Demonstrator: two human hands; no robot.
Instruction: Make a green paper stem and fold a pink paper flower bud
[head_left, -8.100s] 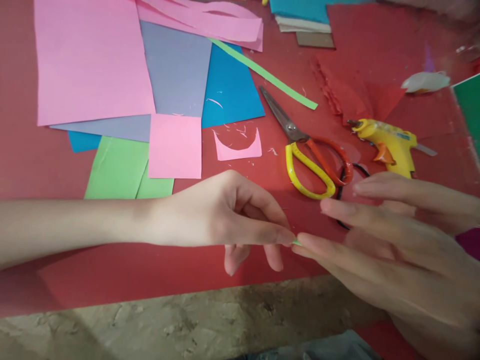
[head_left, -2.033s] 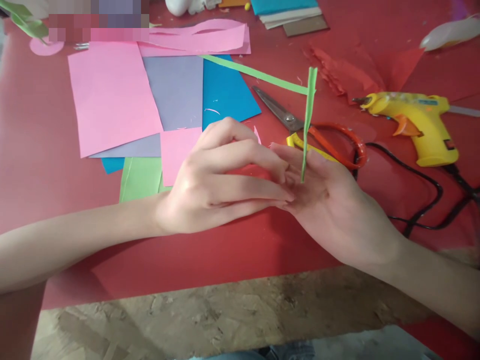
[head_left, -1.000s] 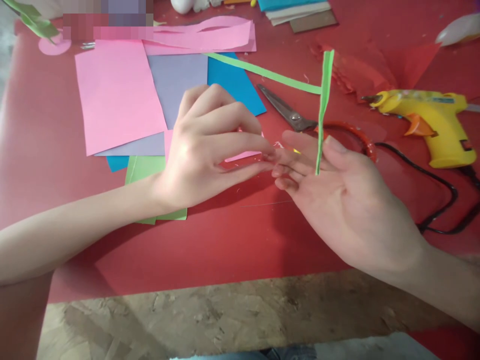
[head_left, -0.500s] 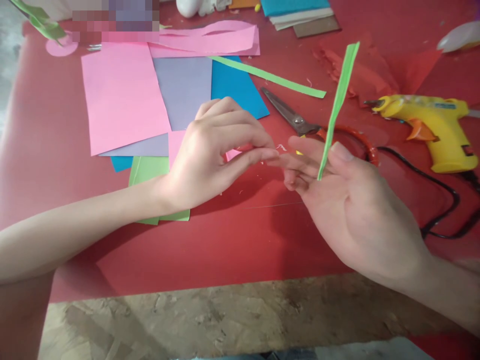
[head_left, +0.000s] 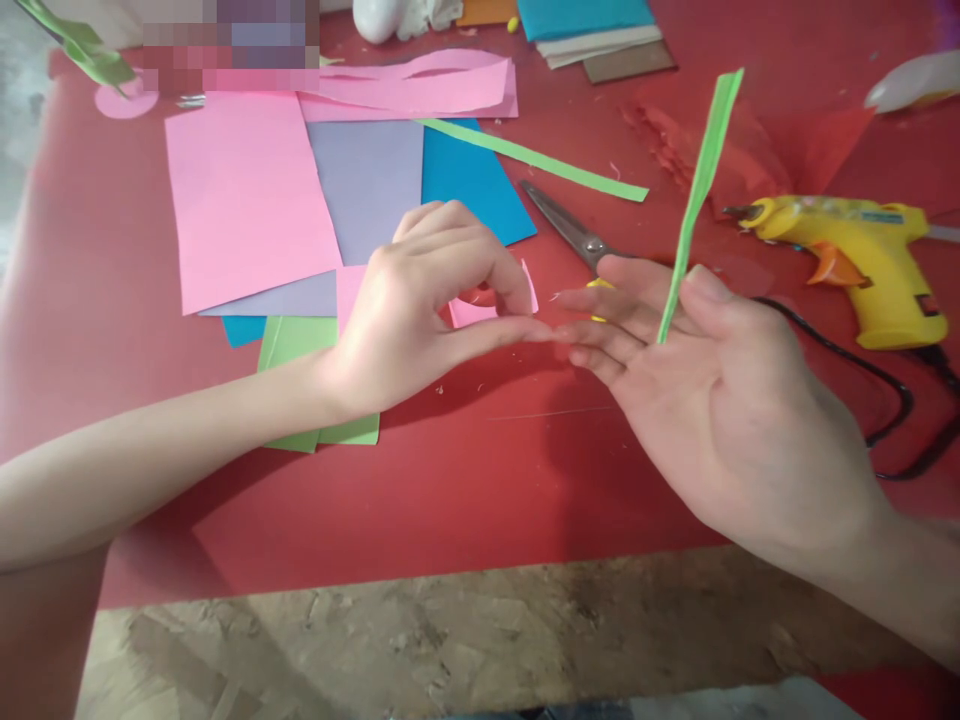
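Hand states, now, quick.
Left hand: fingers curled, tips meeting the other hand's; whether it pinches anything cannot be told.
Right hand: palm up, thumb pinning the green paper strip against its fingers.

We find the right hand [head_left: 720,400] palm-up above the red tabletop [head_left: 450,490]. Its thumb presses a folded green strip [head_left: 701,190] against the index finger, and the strip stands up, tilted away to the right. The left hand [head_left: 412,320] has its fingers [head_left: 480,262] curled, thumb tip touching the right hand's fingertips; whether it pinches anything we cannot tell. Behind them lie scissors [head_left: 574,232], a yellow glue gun [head_left: 862,255] and a flat green strip [head_left: 540,160].
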